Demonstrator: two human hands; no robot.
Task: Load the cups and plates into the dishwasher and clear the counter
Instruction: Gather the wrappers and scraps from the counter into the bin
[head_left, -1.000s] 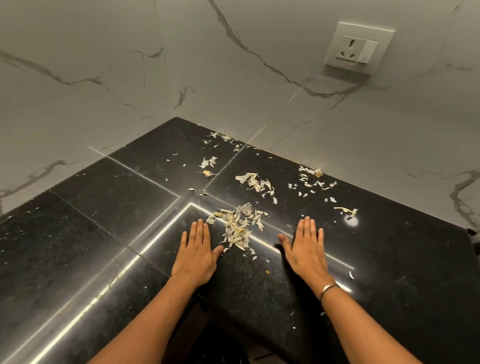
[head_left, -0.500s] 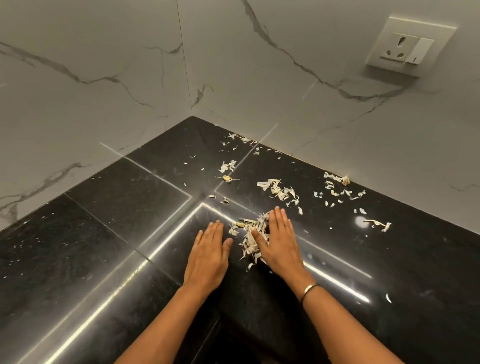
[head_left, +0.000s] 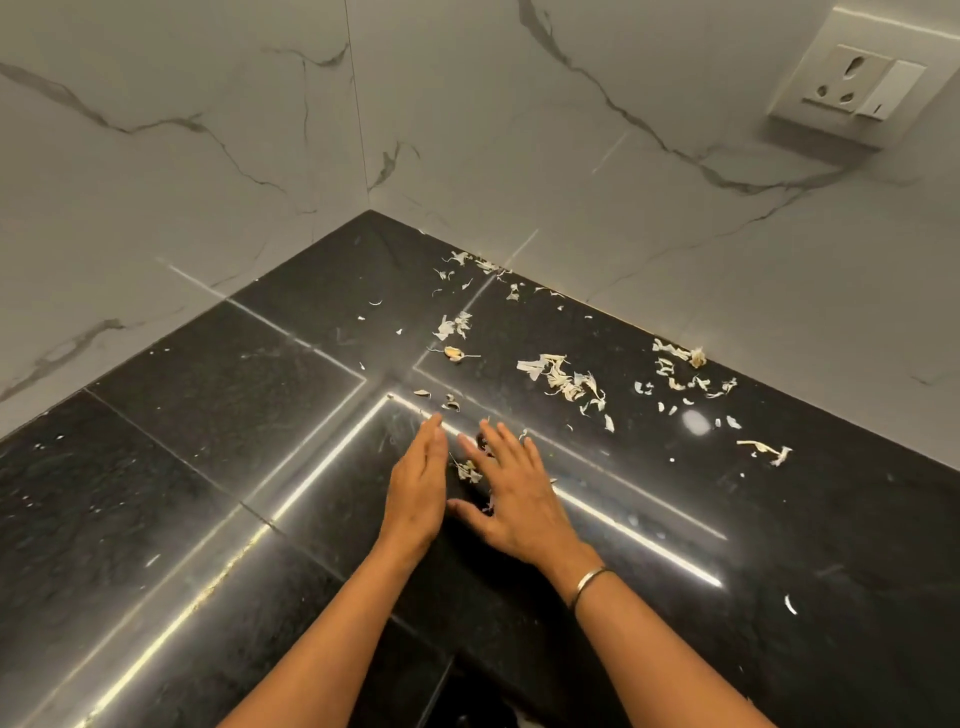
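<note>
Pale dry peel scraps (head_left: 563, 379) lie scattered over the black stone counter (head_left: 218, 431) in the corner. My left hand (head_left: 418, 488) stands on its edge with straight fingers. My right hand (head_left: 511, 499) lies flat beside it, fingers spread. A small heap of scraps (head_left: 467, 470) is squeezed between the two hands, mostly hidden under the right palm. No cups or plates are in view.
Marble-look walls meet at the back corner (head_left: 363, 156). A white wall socket (head_left: 852, 83) sits at the upper right. More scraps lie along the right wall (head_left: 680, 356) and near it (head_left: 766, 449). The counter's front inner edge (head_left: 447, 660) is just below my forearms.
My right hand slid left across the counter, pushing the near pile of scraps against my left hand. My left hand turned from flat onto its edge. The view shifted slightly left.
</note>
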